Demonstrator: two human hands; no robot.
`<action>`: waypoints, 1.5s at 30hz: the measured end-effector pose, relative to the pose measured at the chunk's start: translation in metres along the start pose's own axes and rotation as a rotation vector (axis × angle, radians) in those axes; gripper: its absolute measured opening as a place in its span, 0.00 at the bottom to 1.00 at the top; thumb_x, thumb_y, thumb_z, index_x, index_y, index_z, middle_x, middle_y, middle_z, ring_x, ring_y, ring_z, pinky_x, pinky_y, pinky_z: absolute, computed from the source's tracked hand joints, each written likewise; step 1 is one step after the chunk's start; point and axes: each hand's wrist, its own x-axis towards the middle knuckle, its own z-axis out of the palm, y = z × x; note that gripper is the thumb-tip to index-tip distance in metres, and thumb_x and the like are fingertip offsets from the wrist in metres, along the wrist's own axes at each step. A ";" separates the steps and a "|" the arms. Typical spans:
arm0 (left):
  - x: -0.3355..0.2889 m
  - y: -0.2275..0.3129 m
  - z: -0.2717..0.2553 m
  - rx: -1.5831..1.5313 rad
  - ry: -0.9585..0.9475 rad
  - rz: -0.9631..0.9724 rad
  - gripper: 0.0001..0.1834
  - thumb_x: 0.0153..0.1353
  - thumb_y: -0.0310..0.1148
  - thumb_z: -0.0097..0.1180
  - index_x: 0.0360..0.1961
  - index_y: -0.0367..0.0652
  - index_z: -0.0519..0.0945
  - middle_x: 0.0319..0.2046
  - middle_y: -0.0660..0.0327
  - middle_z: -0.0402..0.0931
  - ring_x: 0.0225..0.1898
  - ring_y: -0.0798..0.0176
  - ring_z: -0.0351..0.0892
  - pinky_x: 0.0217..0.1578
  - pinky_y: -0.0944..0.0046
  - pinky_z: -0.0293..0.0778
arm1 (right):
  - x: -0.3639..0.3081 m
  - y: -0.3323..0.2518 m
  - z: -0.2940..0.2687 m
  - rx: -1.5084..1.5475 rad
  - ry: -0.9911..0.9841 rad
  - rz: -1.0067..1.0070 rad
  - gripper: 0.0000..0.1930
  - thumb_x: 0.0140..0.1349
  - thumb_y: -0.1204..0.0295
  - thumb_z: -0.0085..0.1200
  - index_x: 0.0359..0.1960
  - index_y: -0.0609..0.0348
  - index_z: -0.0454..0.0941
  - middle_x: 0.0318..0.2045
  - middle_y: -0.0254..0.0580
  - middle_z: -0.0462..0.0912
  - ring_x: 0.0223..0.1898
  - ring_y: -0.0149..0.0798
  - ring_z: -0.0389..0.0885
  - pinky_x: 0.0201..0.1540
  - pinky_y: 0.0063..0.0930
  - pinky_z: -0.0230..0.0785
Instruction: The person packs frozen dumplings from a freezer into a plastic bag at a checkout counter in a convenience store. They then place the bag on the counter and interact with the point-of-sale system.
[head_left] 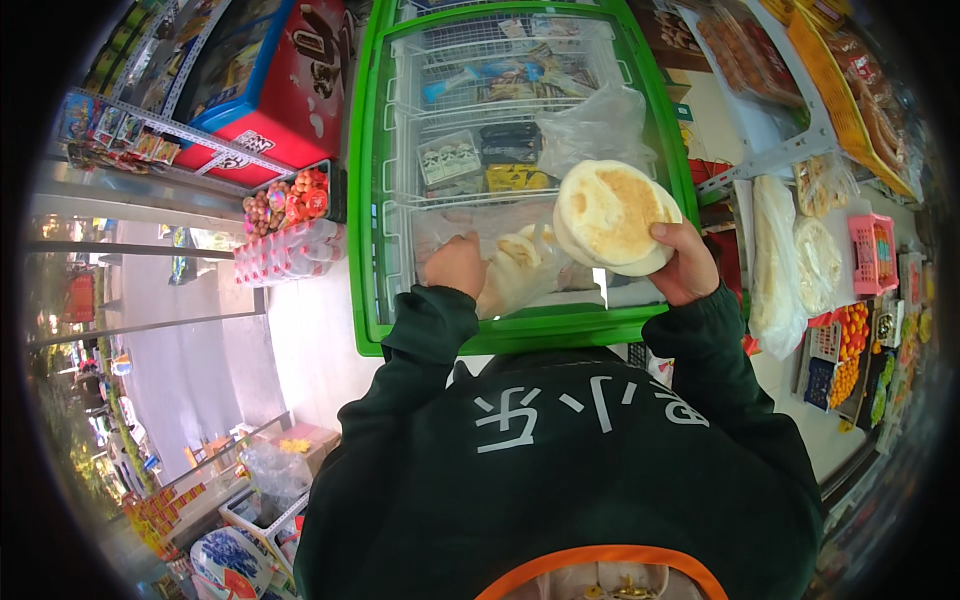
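My right hand (688, 264) grips a small stack of round, pale flatbreads (612, 215) with browned tops, thumb on the upper one. Closed around the edge of a clear plastic bag (515, 288), my left hand (456, 265) holds it over the glass top of a green-framed chest freezer (535, 333). Inside the bag are more flatbreads (522, 246), partly blurred by the plastic. The held stack is just right of the bag, and its lower edge overlaps the bag's side. Another crumpled clear plastic bag (597, 135) lies beyond the stack on the glass.
Wire baskets (500, 112) with packaged goods show through the freezer glass. A red and blue freezer (275, 95) stands far left, near shrink-wrapped bottles (290, 252). On the right are a shelf, bagged white food (775, 255), a pink basket (873, 255) and oranges (850, 340).
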 end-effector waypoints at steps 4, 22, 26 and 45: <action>-0.013 -0.022 -0.006 -0.142 0.242 0.137 0.09 0.52 0.33 0.61 0.33 0.41 0.79 0.32 0.54 0.76 0.32 0.48 0.77 0.33 0.52 0.74 | 0.013 0.009 0.019 -0.044 0.013 0.052 0.30 0.55 0.77 0.54 0.61 0.66 0.61 0.55 0.48 0.73 0.57 0.42 0.73 0.60 0.34 0.65; -0.079 -0.036 -0.040 -2.010 0.159 -0.080 0.11 0.66 0.29 0.48 0.45 0.36 0.75 0.45 0.53 0.77 0.32 0.65 0.74 0.43 0.63 0.70 | 0.025 0.114 0.035 -1.291 -0.371 -0.127 0.41 0.42 0.60 0.64 0.59 0.66 0.65 0.51 0.60 0.73 0.53 0.53 0.74 0.56 0.37 0.66; -0.091 -0.024 -0.052 -1.816 -0.083 0.018 0.22 0.67 0.30 0.47 0.61 0.35 0.66 0.52 0.52 0.74 0.34 0.66 0.73 0.45 0.64 0.68 | 0.053 0.130 0.041 -1.297 -0.495 -0.026 0.41 0.42 0.63 0.63 0.58 0.70 0.64 0.50 0.62 0.74 0.52 0.54 0.75 0.57 0.37 0.65; -0.096 -0.045 -0.079 -1.833 -0.407 0.150 0.28 0.67 0.37 0.48 0.65 0.35 0.61 0.47 0.53 0.74 0.39 0.64 0.73 0.45 0.65 0.68 | 0.078 0.181 0.014 -0.981 -0.182 0.185 0.35 0.42 0.63 0.67 0.52 0.68 0.72 0.43 0.56 0.80 0.48 0.52 0.78 0.52 0.36 0.70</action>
